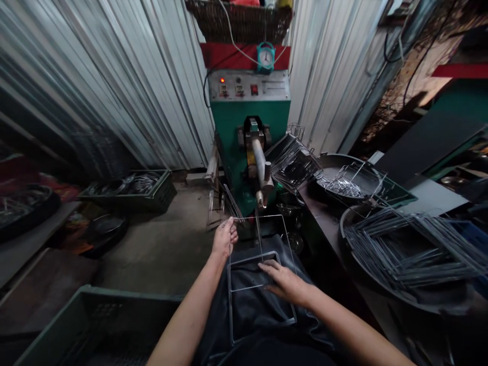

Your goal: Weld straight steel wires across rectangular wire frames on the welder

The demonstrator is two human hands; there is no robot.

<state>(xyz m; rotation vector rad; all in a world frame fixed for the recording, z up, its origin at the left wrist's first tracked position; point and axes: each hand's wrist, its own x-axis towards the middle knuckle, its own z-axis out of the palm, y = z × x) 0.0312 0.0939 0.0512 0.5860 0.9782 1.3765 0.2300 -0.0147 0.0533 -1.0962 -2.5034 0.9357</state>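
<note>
My left hand (224, 238) is closed on the upper left corner of a thin rectangular wire frame (269, 216) in front of the machine. Another bent wire frame (230, 310) lies across the dark apron (259, 320) on my lap, the two overlapping. My right hand (285, 283) is over the lap, its fingers stretched out and apart, fingertips at the wires. Whether they touch a wire is hard to tell. Just beyond the hands stands a green welding machine (229, 127) with a metal electrode arm (260, 160) and a lit red lamp.
To the right, a round pan (345, 239) holds stacked wire frames, and a farther pan (324, 161) holds small metal pieces. More wire frames (293, 160) lean beside the machine. Green crates stand at lower left (86, 295) and back left (163, 190). A teal clock (266, 57) sits above the panel.
</note>
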